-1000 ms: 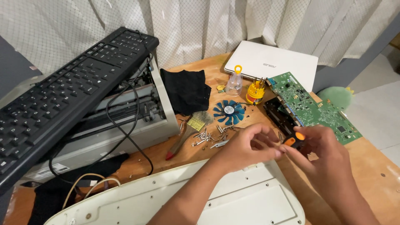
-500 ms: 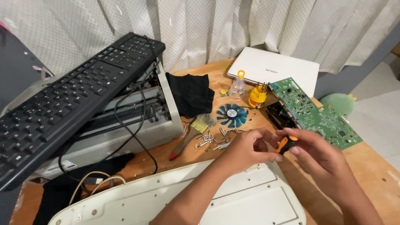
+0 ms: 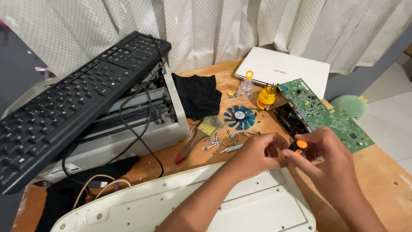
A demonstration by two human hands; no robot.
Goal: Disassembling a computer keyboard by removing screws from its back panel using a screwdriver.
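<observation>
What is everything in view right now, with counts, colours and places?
Full-size plastic keyboard: one, black, left, propped on a grey-white machine.
Closed laptop: one, white, table's far edge.
Circuit board: one, green, right.
Small plastic fan: one, blue, centre.
Loose metal screws: many, silver, below the fan.
Bit holder: one, yellow, beside a clear small bottle.
Folded cloth: one, black, centre.
Brush: one, red-tipped handle, beside the screws.
Curved plastic panel: one, white, front.
Short screwdriver: one, black with orange cap, in both hands.
Left hand: grip on screwdriver.
Right hand: grip on screwdriver.
</observation>
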